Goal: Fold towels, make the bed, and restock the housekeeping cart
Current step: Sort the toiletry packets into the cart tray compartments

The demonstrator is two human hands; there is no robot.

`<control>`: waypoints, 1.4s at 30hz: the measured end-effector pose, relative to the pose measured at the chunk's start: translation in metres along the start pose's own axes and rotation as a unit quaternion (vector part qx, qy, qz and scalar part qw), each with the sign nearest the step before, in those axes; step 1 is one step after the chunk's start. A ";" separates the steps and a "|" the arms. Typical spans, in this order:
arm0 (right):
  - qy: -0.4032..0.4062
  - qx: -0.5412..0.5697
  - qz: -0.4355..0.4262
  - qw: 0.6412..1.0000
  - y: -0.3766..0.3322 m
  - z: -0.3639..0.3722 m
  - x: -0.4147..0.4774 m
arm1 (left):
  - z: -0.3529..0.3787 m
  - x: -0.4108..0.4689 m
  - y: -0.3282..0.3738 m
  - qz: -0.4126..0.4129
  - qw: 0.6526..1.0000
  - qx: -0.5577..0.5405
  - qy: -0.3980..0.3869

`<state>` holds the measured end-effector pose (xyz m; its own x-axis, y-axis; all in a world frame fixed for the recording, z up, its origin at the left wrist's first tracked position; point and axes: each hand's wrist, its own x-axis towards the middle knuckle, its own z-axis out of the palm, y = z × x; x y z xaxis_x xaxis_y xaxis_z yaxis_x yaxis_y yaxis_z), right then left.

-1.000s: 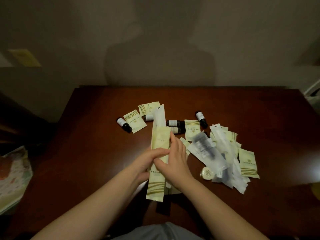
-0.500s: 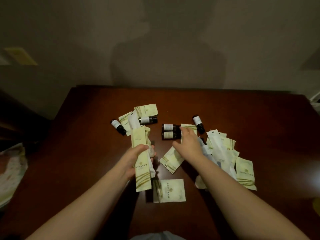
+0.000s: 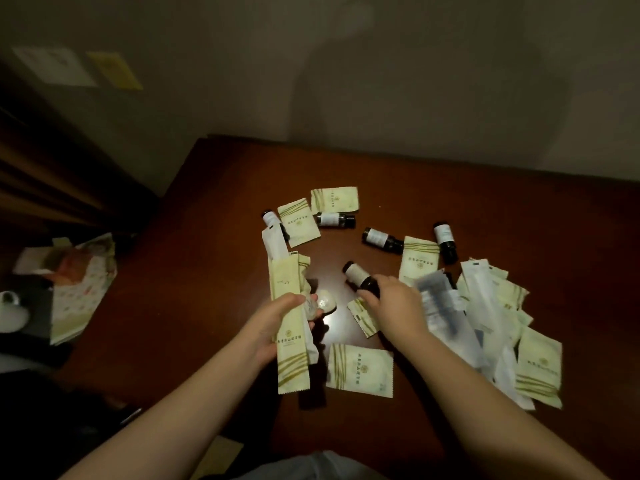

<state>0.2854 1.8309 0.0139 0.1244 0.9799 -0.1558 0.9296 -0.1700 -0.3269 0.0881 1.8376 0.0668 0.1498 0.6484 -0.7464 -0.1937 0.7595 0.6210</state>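
My left hand (image 3: pixel 277 327) grips a bundle of long cream sachets (image 3: pixel 287 306) held upright over the dark wooden table (image 3: pixel 214 237), together with a small round wrapped item (image 3: pixel 323 303) at the fingertips. My right hand (image 3: pixel 394 303) pinches a small dark bottle with a white label (image 3: pixel 360 277), lifted at a tilt. Several more dark bottles (image 3: pixel 382 240) lie on the table behind. Square cream sachets (image 3: pixel 360 370) lie scattered around both hands. A heap of clear plastic packets (image 3: pixel 446 313) and sachets sits right of my right hand.
The table stands against a beige wall. Left of the table, lower down, lie printed papers (image 3: pixel 83 292) and a white object (image 3: pixel 10 311). Dark wooden furniture (image 3: pixel 45 168) stands at the far left.
My right hand has taken hold of a dark bottle from the pair in the middle and drawn it toward me. The left hand's bundle stays gripped. The view has swung left.
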 end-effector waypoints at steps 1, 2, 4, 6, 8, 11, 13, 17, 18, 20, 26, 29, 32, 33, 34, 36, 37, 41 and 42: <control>0.000 0.075 0.010 0.997 -0.005 -0.008 -0.013 | 0.003 -0.002 0.002 0.002 1.000 0.010 -0.011; 0.007 0.148 0.024 0.989 -0.011 -0.017 -0.028 | 0.007 -0.006 0.004 0.003 1.000 0.015 -0.024; 0.047 0.247 0.050 0.967 -0.025 -0.034 -0.060 | 0.012 -0.011 0.007 0.006 0.998 0.019 -0.061; 0.109 0.310 0.076 0.941 -0.040 -0.046 -0.090 | 0.016 -0.020 0.009 0.007 0.994 0.034 -0.103; 0.181 0.359 0.102 0.910 -0.057 -0.057 -0.116 | 0.015 -0.033 0.009 0.012 0.987 0.051 -0.153; 0.275 0.384 0.135 0.871 -0.087 -0.072 -0.159 | 0.006 -0.063 0.001 0.002 0.970 0.077 -0.231; 0.325 0.377 0.146 0.855 -0.110 -0.076 -0.193 | -0.006 -0.086 -0.010 -0.022 0.961 0.085 -0.262; 0.420 0.343 0.182 0.820 -0.154 -0.065 -0.267 | -0.029 -0.137 -0.049 -0.113 0.923 0.075 -0.360; 0.433 0.353 0.195 0.806 -0.162 -0.062 -0.285 | -0.031 -0.154 -0.059 -0.149 0.905 0.066 -0.392; 0.446 0.378 0.222 0.780 -0.175 -0.058 -0.324 | -0.036 -0.194 -0.080 -0.197 0.869 0.066 -0.448; 0.527 0.379 0.240 0.722 -0.194 -0.057 -0.444 | -0.045 -0.297 -0.145 -0.134 0.836 0.202 -0.493; 0.549 0.367 0.254 0.707 -0.195 -0.052 -0.510 | -0.050 -0.342 -0.189 -0.071 0.826 0.275 -0.487; 0.573 0.362 0.252 0.691 -0.194 -0.041 -0.595 | -0.056 -0.396 -0.245 -0.041 0.808 0.318 -0.495; 0.577 0.363 0.255 0.685 -0.192 -0.035 -0.628 | -0.059 -0.417 -0.268 -0.033 0.803 0.329 -0.496; 0.576 0.363 0.262 0.684 -0.189 -0.030 -0.661 | -0.063 -0.439 -0.292 -0.034 0.804 0.340 -0.487; 0.572 0.342 0.282 0.690 -0.178 -0.025 -0.724 | -0.066 -0.481 -0.339 -0.048 0.797 0.361 -0.481; 0.568 0.331 0.297 0.693 -0.171 -0.024 -0.753 | -0.067 -0.502 -0.360 -0.061 0.786 0.378 -0.485; 0.587 0.350 0.334 0.649 -0.144 -0.029 -0.842 | -0.055 -0.575 -0.425 -0.064 0.741 0.422 -0.518; 0.599 0.353 0.337 0.635 -0.136 -0.031 -0.859 | -0.048 -0.587 -0.436 -0.058 0.738 0.422 -0.524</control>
<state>0.0633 1.0158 0.2208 0.9792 -0.0364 0.1998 0.1900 -0.1823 -0.9647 0.0384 1.1235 0.2226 0.8710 -0.0752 -0.4855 0.4851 0.2878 0.8257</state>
